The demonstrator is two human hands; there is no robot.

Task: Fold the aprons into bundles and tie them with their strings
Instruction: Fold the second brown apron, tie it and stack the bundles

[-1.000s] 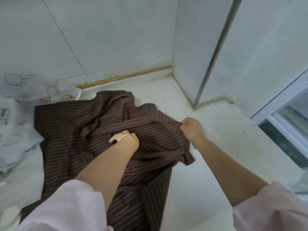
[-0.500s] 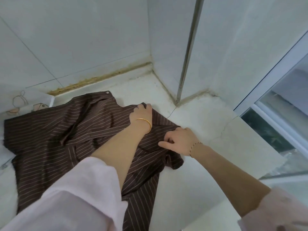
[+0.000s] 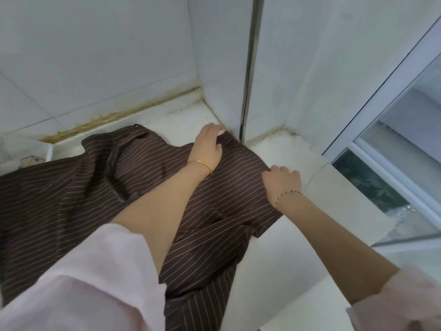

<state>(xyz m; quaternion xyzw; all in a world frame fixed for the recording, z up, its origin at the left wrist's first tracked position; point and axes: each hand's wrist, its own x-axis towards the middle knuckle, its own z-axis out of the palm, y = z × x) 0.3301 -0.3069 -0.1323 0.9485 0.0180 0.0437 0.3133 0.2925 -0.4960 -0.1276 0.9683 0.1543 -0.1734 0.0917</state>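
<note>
Lying on the white counter [image 3: 274, 271] in the corner by the wall, the brown striped apron [image 3: 71, 199] is spread out with some bumps and folds in it. The left hand [image 3: 208, 146] rests on its far corner with fingers mostly straight, pressing it flat. The right hand [image 3: 281, 180] has curled fingers on the side edge and seems to pinch it, though I cannot see under the fingers. The cloth looks thin, soft and light, so it will likely flop and slide. It looks best to hold it by corners and edges. I cannot pick out the strings for sure.
</note>
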